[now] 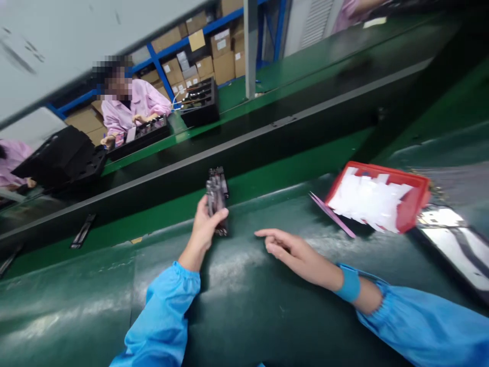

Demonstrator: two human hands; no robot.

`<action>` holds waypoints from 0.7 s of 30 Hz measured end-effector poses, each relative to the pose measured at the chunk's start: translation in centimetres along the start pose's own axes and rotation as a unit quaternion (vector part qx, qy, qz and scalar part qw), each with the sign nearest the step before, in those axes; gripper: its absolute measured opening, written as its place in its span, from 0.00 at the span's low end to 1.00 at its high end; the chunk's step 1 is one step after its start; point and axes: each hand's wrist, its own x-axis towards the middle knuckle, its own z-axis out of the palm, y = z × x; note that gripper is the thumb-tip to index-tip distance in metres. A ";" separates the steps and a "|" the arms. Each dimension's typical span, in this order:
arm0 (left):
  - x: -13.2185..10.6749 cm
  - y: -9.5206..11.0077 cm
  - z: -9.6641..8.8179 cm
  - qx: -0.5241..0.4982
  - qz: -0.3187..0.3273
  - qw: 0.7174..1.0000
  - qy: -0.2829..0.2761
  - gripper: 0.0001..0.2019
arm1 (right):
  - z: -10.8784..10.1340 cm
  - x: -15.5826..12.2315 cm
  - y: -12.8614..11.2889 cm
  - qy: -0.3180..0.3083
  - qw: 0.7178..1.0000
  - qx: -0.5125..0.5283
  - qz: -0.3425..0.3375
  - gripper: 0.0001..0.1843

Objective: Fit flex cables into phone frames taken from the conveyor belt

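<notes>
My left hand (204, 224) is closed around a slim, dark, glossy piece (216, 199), thumb on its near side. It looks like one or more thin electronic parts, but blur hides the exact kind. Just behind it, a similar dark part (225, 184) shows at the green strip, partly covered. To the right, my right hand (292, 252) hovers over the green mat with its index finger stretched out and the other fingers loosely bent. Nothing is in it, and a blue band circles that wrist.
A red tray (410, 224) of white strips stands at right, with pink tweezers (334, 216) beside it. A dark-edged shiny panel (458, 244) lies at far right. Another dark piece (83, 232) rests at left. Across the divider, a person in pink (132, 104) works near black trays (200, 102).
</notes>
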 end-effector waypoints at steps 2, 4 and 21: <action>-2.8 -1.1 3.8 -0.079 -0.044 0.994 -0.061 0.36 | 0.2 -0.2 -0.4 -0.008 0.999 -0.042 -0.031 0.18; -5.0 -1.8 5.9 -0.085 -0.039 0.994 -0.061 0.29 | 0.2 -0.2 -0.4 0.026 0.995 -0.084 -0.046 0.12; -6.1 -2.6 4.3 0.238 0.209 0.942 -0.115 0.13 | -0.6 0.5 0.3 0.152 0.908 -0.310 -0.236 0.08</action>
